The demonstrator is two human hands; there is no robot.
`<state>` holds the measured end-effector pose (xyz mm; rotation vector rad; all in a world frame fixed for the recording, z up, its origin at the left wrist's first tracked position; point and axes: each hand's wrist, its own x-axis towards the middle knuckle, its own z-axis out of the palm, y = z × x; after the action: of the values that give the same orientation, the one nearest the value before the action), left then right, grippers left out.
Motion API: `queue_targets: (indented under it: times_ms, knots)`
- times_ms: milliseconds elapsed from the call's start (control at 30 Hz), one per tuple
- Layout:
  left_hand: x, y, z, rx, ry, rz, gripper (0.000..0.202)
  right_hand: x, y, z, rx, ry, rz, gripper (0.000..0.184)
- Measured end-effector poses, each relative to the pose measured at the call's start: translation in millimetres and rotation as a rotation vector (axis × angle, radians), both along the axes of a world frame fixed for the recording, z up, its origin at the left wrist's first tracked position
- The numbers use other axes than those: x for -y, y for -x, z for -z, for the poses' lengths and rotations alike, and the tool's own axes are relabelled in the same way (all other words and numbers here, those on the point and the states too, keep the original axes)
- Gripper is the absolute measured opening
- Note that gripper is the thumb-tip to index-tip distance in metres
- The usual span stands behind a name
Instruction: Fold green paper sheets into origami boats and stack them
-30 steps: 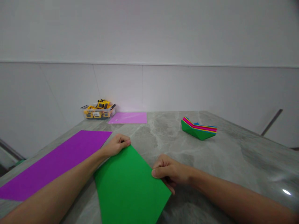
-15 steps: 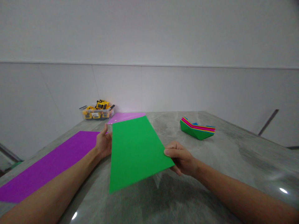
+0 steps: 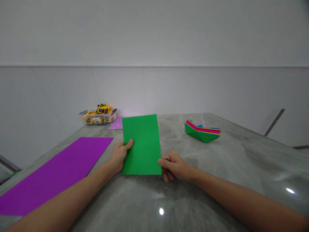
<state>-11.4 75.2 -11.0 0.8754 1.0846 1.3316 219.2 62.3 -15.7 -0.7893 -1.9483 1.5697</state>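
One green sheet [image 3: 145, 151] is held up in front, above the grey marbled table [image 3: 231, 167], its face turned toward the camera and its lower edge nearly level. Its left edge is gripped by the left hand [image 3: 120, 155], the thumb laid across the front and the other fingers hidden behind, so their exact spread cannot be told. The lower right corner is pinched by the right hand [image 3: 175, 166], between thumb and curled forefinger, with the remaining fingers bent below. To the left, a large purple sheet [image 3: 62, 170] is laid flat on the table, partly covered from view by the left forearm. Behind the green sheet, a lilac sheet [image 3: 117, 123] is partly hidden, set just beside a clear box [image 3: 113, 118] in which yellow toy vehicles [image 3: 103, 109] are piled. To the right, well apart from the hands, a green folded boat [image 3: 204, 136] with a striped rim is seen on the table. The far side is bounded by a pale wall [image 3: 154, 38].
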Motion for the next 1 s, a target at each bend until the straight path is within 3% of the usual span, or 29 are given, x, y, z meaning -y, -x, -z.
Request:
queue_targets:
  times_ms: [300,633,900,1000]
  knots:
    - [3.9,-5.0,0.9,-0.076,-0.091,-0.218,0.028,-0.8,0.0,-1.4,0.049,0.007,-0.008,0.040]
    - [4.0,-3.3,1.8,-0.099,-0.080,-0.255,0.031,-1.4,-1.6,1.9,0.065,0.023,-0.028,0.042]
    - [3.6,-3.8,1.9,-0.099,-0.058,-0.248,0.025,5.5,1.4,-4.6,0.084,-0.043,0.047,0.037]
    - [3.0,-2.1,0.7,-0.089,-0.060,-0.247,0.023,7.5,1.4,-5.9,0.067,-0.036,-0.006,0.037]
